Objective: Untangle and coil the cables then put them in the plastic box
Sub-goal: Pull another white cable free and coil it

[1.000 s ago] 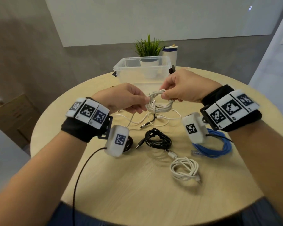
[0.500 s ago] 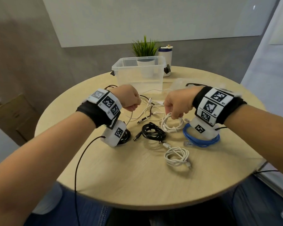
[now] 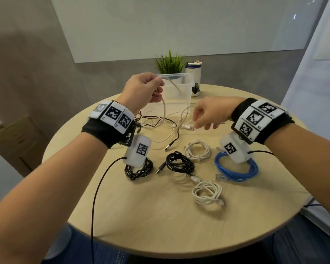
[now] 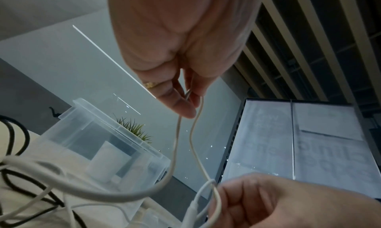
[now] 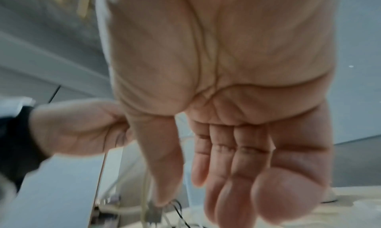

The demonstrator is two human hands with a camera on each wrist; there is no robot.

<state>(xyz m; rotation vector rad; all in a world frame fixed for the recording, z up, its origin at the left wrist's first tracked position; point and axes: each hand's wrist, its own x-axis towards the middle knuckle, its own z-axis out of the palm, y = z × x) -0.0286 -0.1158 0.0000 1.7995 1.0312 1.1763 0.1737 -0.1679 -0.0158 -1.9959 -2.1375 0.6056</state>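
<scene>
Being lifted clear of the tangle, a white cable [image 3: 163,109] is being pinched by the left hand [image 3: 141,90] so it hangs free for coiling. The right hand [image 3: 211,115], below it with fingers relaxed, is gripping nothing, while the plastic box [image 3: 176,92] is waiting just beyond both hands.

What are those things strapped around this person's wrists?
Each bare forearm carries a black fabric wristband topped with white tiles printed with black square codes. Beneath each hangs a small rounded white camera pod, also coded, trailing a thin black cable. A gold ring sits on one left-hand finger.
</scene>
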